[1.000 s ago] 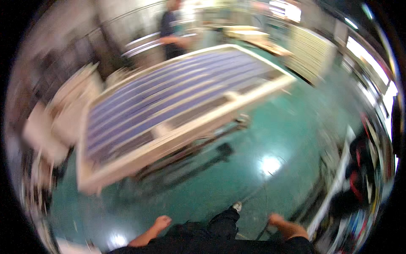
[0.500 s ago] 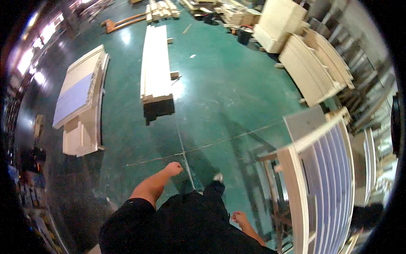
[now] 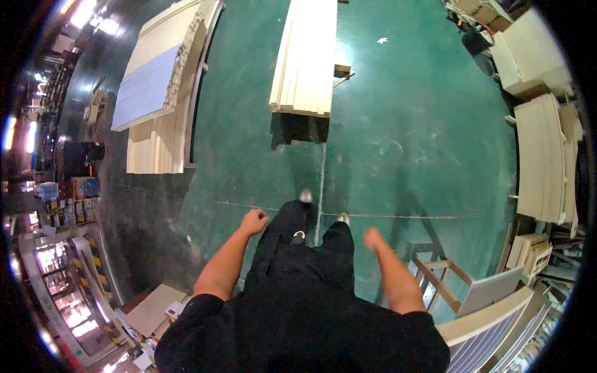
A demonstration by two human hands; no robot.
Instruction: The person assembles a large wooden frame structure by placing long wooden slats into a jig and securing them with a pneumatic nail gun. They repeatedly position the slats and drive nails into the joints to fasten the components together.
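My left hand (image 3: pixel 254 221) hangs beside my left thigh with its fingers curled into a loose fist, and nothing shows in it. On the other side, my right hand (image 3: pixel 373 237) swings out in front of my right leg; motion blurs it, so its fingers are unclear. Neither hand touches anything. Ahead on the green floor (image 3: pixel 398 161) lies a long stack of pale wooden boards (image 3: pixel 305 62), raised on supports. At the far left is a stack of wooden panels (image 3: pixel 193 68) topped by a bluish-purple sheet (image 3: pixel 146 87).
At the lower right stand a wooden frame (image 3: pixel 435 280), a grey board (image 3: pixel 491 289) and a slatted panel (image 3: pixel 491 336). Pale panel stacks (image 3: pixel 541 161) line the right side, with a black bucket (image 3: pixel 477 40) beyond. A flat board (image 3: pixel 158 308) lies at the lower left.
My view has turned right and tipped further down. My legs have stepped, and my right hand has swung forward. The slatted panel has shifted toward the lower right corner of the view.
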